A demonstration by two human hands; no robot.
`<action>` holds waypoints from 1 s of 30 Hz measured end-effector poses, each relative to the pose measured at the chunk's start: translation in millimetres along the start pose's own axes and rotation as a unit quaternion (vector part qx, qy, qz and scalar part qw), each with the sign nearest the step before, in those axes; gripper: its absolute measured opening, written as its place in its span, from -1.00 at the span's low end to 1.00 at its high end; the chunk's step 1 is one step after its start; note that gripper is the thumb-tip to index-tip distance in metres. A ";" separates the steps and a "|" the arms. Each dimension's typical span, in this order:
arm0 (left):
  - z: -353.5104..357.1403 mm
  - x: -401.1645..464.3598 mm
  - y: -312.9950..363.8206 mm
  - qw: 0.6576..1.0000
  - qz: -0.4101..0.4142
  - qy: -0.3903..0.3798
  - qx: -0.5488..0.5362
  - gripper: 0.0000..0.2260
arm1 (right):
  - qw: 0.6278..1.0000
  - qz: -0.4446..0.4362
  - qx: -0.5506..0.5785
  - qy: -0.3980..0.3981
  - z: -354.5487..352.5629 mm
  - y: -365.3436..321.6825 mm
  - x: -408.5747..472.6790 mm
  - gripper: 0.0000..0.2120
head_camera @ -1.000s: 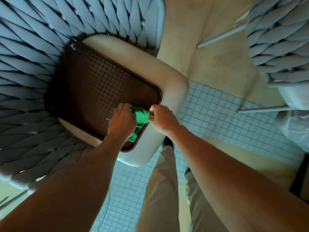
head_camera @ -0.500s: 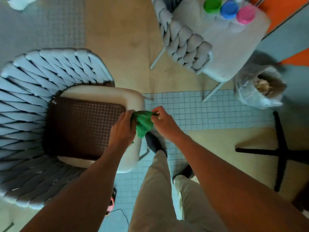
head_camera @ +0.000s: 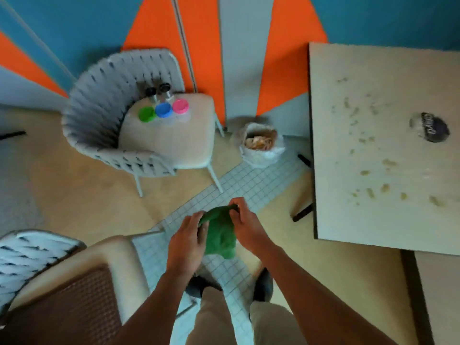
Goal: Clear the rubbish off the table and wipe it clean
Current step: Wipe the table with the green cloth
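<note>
Left hand (head_camera: 187,241): lower centre of the frame, fingers curled round the left edge of the green cloth (head_camera: 220,236), gripping it.
Right hand (head_camera: 245,224): just right of the left hand, fingers pinching the cloth's upper right corner.
Green cloth: held between both hands above the tiled floor strip (head_camera: 249,185), hanging bunched below the fingers; well apart from the counter.
Counter (head_camera: 348,207): right side of the frame, pale top scattered with small crumbs (head_camera: 388,163) and smears across its middle.
Crumpled wrapper (head_camera: 429,127): dark with a pale edge, lying on the counter near the right border; its print is too blurred to read.
Rubbish bag (head_camera: 260,145): pale plastic, open-topped, on the floor between the upper chair and the counter, holding brownish scraps.
Upper chair (head_camera: 99,115): woven grey back, beige seat, upper left of the frame.
Items on its seat: three tubs with a green lid (head_camera: 146,114), blue lid (head_camera: 163,110) and pink lid (head_camera: 180,106), in a row touching one another; two dark-capped bottles (head_camera: 158,92) just behind them.
Lower chair (head_camera: 32,247): lower left corner, carrying a brown tray (head_camera: 74,307) on its seat.
</note>
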State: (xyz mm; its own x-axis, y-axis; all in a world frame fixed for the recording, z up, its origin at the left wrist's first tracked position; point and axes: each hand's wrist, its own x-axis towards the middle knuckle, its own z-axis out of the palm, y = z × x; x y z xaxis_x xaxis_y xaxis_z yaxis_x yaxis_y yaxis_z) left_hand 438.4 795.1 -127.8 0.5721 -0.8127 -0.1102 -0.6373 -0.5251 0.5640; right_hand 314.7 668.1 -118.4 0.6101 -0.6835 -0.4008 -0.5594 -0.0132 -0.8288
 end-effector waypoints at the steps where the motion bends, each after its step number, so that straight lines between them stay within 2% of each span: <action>1: 6.5 4.6 19.6 1.000 0.020 -0.011 0.003 -0.71 | 1.000 -0.001 0.005 0.023 -21.1 7.3 -6.7 -0.89; 6: 40.6 24.9 111.4 0.992 0.116 -0.046 -0.023 -0.73 | 0.988 0.003 0.037 0.151 -113.5 48.1 -38.5 -0.87; 12: 84.1 55.5 208.7 0.977 0.190 -0.092 -0.033 -0.75 | 0.969 0.042 0.051 0.238 -202.4 85.3 -65.3 -0.82; 20: 119.1 119.0 285.3 0.963 0.243 -0.118 -0.018 -0.76 | 0.954 0.077 0.050 0.286 -280.6 96.6 -41.6 -0.81; 25: 137.8 173.9 313.6 0.964 0.233 -0.128 -0.024 -0.75 | 0.948 0.109 0.015 0.299 -321.9 92.8 11.0 -0.83; 30: 157.7 232.1 321.5 0.973 0.199 -0.111 0.040 -0.73 | 0.947 0.139 -0.018 0.290 -345.8 89.9 75.3 -0.83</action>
State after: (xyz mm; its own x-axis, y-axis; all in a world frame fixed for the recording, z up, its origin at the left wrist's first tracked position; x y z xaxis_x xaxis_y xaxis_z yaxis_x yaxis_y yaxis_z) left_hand 284.9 397.9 -101.1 0.1520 -0.9855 -0.0757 -0.8281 -0.1688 0.5345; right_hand 116.3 363.1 -88.1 0.0323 -0.9496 -0.3117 -0.6778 0.2084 -0.7051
